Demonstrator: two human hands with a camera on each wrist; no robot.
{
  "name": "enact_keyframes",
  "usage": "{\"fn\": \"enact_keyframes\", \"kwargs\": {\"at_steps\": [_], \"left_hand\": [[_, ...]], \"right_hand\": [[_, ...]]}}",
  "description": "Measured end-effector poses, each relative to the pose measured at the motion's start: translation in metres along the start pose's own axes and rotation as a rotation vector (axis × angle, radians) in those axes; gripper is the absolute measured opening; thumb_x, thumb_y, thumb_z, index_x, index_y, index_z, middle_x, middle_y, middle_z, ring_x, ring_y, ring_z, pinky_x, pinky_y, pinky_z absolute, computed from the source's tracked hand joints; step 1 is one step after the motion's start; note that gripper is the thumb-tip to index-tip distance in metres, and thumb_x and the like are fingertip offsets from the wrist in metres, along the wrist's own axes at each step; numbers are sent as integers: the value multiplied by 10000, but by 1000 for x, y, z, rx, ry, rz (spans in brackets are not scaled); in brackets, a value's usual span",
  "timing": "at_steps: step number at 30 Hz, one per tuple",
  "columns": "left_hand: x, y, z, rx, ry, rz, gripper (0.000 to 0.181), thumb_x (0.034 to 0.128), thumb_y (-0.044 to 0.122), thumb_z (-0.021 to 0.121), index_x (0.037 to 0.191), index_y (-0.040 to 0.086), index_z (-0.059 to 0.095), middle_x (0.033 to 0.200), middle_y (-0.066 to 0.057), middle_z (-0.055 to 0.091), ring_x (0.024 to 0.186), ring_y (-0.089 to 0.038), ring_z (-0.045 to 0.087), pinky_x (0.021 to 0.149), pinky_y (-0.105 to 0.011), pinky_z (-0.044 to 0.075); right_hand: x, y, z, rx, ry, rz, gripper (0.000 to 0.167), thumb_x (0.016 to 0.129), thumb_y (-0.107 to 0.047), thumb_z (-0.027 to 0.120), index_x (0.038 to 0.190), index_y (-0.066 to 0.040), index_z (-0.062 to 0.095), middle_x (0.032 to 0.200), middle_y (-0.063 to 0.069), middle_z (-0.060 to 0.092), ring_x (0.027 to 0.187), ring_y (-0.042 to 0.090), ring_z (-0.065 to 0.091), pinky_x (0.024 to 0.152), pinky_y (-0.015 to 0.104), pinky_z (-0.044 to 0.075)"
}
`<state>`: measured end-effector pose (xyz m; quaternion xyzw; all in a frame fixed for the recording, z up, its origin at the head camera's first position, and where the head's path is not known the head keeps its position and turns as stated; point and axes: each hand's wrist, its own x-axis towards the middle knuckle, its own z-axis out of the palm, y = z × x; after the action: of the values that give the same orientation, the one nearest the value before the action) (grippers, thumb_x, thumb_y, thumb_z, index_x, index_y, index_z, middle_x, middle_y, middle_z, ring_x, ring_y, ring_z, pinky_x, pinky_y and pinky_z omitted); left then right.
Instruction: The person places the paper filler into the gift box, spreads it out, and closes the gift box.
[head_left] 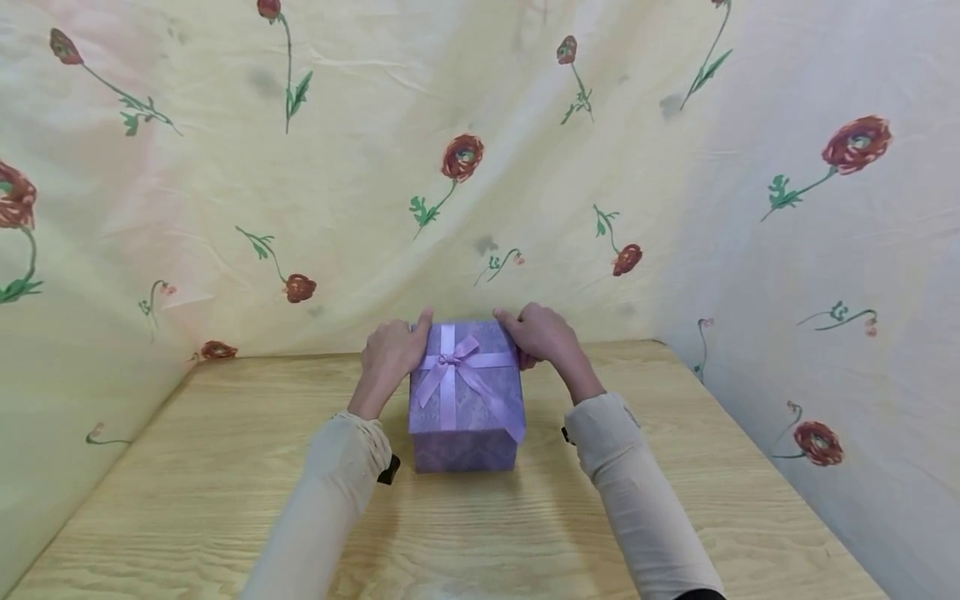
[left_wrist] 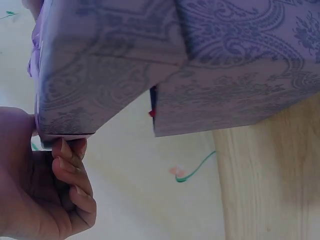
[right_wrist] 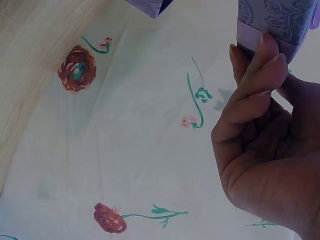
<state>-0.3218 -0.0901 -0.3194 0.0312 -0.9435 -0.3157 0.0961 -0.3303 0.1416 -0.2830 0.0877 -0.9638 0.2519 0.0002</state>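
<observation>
A purple patterned gift box [head_left: 465, 454] stands on the table, its lid [head_left: 487, 392] tied with a lilac ribbon bow [head_left: 448, 360]. The lid is tilted, raised at the far end; in the left wrist view a wedge-shaped gap parts the lid [left_wrist: 110, 80] from the box [left_wrist: 215, 105]. My left hand [head_left: 392, 354] grips the lid's far left corner, thumb on top, fingers curled under the rim. At the far right corner my right hand [head_left: 546, 337] pinches the lid, its fingertips beneath the edge in the right wrist view. A dark strip with a red spot shows inside the gap; other contents are hidden.
The wooden table [head_left: 225, 483] carries the box near its far edge. Cream cloth with printed red flowers [head_left: 360, 183] hangs behind the table and along both sides. Small black pieces [head_left: 389, 469] show at the cuffs of both sleeves.
</observation>
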Motion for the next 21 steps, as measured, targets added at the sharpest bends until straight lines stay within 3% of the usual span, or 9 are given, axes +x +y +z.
{"fn": "enact_keyframes", "kwargs": {"at_steps": [1, 9, 17, 21], "left_hand": [[1, 0, 1, 7, -2, -2, 799, 1052, 649, 297, 1260, -3, 708, 1188, -250, 687, 989, -393, 658, 744, -500, 544], [8, -2, 10, 30, -17, -28, 807, 1047, 649, 301, 1204, -25, 715, 1201, -261, 684, 1047, -443, 658, 797, -529, 547], [14, -4, 19, 52, -46, -48, 813, 1059, 628, 294, 1437, -32, 577, 1374, -294, 597, 1200, -497, 594, 929, -576, 519], [17, -6, 24, 49, -59, -51, 808, 1065, 610, 305, 1499, -42, 503, 1432, -299, 551, 1240, -507, 566, 933, -572, 519]], "right_hand": [[2, 1, 1, 0, -4, 1, 724, 1097, -506, 429, 604, -39, 681, 531, 61, 641, 577, 263, 682, 521, 334, 503], [15, 12, 11, 23, -26, 6, 719, 1095, -474, 444, 571, -35, 669, 513, 62, 633, 488, 194, 606, 483, 311, 481], [25, 24, 23, 59, -68, 32, 695, 1096, -449, 454, 563, -43, 640, 509, 67, 622, 445, 179, 560, 421, 267, 422], [28, 26, 27, 64, -70, 56, 691, 1093, -454, 462, 560, -50, 633, 511, 64, 619, 442, 166, 537, 420, 269, 412]]}}
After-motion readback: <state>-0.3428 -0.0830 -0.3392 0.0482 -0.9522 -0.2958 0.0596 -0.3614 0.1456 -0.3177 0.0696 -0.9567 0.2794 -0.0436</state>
